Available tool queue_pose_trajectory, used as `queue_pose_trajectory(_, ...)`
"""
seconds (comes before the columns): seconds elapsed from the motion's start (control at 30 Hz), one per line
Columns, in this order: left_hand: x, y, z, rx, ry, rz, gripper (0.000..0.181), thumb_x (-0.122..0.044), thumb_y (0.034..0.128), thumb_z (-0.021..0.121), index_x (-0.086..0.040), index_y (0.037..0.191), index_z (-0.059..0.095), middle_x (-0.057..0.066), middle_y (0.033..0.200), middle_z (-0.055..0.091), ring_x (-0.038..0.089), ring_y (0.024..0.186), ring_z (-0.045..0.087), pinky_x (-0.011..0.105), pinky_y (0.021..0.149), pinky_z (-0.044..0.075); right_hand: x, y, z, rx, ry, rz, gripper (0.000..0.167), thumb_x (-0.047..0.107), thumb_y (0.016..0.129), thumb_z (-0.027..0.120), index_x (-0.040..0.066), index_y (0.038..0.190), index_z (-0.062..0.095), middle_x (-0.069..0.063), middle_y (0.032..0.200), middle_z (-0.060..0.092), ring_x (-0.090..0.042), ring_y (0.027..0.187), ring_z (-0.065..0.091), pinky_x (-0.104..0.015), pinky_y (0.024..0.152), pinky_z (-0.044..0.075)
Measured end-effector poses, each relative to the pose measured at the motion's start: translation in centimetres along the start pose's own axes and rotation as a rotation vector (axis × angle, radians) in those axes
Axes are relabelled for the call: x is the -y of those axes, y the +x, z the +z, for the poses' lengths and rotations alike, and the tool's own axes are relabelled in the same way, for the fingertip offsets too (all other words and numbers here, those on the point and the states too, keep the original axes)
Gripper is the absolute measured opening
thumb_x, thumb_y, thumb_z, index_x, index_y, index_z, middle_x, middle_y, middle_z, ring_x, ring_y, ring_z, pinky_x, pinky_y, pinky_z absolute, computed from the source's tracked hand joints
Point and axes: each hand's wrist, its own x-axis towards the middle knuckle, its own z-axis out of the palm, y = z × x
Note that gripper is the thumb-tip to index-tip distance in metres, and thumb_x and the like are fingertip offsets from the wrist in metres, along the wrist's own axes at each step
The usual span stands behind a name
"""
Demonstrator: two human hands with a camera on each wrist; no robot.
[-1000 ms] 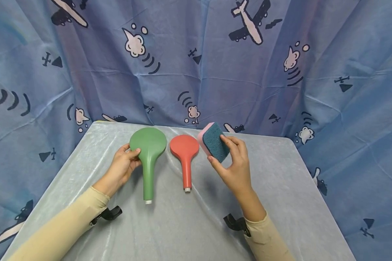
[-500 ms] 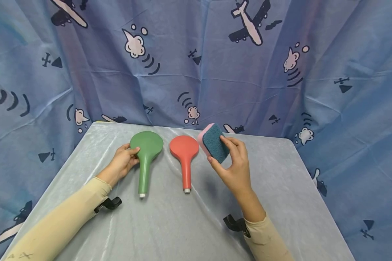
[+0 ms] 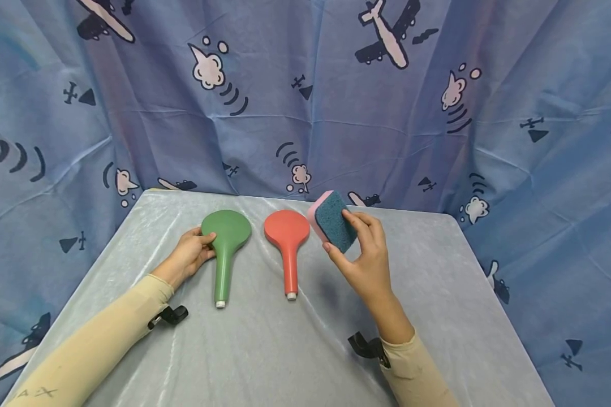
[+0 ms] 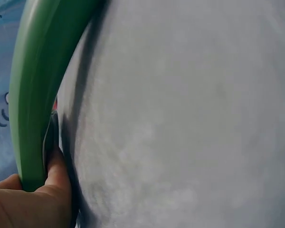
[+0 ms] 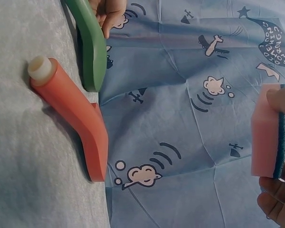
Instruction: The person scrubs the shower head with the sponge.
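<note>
Over sheeny cloth (image 3: 254, 356), round-topped green showerhead (image 3: 226, 232), rough-faced sponge (image 3: 335, 221)

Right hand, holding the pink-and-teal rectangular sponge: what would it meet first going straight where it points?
Probably the blue airplane-print fabric curtain, beyond the sponge in the right hand; the red round-headed paddle looks left of that line, though depth is unclear.

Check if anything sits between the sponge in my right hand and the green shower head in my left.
Yes: the red shower head lies on the table between the sponge and the green shower head. The sponge is raised, so could probably pass above.
</note>
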Motion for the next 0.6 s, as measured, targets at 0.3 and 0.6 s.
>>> queue_pose_trajectory(0.3, -0.3, 0.0, -0.3, -0.032, 0.129, -0.019, 0.063, -0.005, 0.1074, 0.048, 0.006, 0.16, 0.015, 0.016, 0.131, 0.051, 0.008, 0.097, 0.063, 0.024, 0.088, 0.058, -0.1, 0.1, -0.1, -0.002, -0.002, -0.001, 0.073, 0.019, 0.078, 0.09, 0.013, 0.144, 0.059, -0.017, 0.135, 0.054, -0.03, 0.125, 0.051, -0.048, 0.095, 0.051)
queue_pose_trajectory(0.6, -1.2, -0.7, -0.1, -0.095, 0.318, -0.041, 0.069, -0.008, 0.1045, 0.057, 0.017, 0.154, 0.016, 0.012, 0.107, 0.06, 0.006, 0.08, 0.067, 0.028, 0.087, 0.06, -0.4, 0.3, -0.7, 0.022, -0.033, 0.03, 0.072, 0.022, 0.079, 0.09, 0.012, 0.143, 0.06, -0.016, 0.136, 0.055, -0.031, 0.125, 0.051, -0.048, 0.096, 0.05)
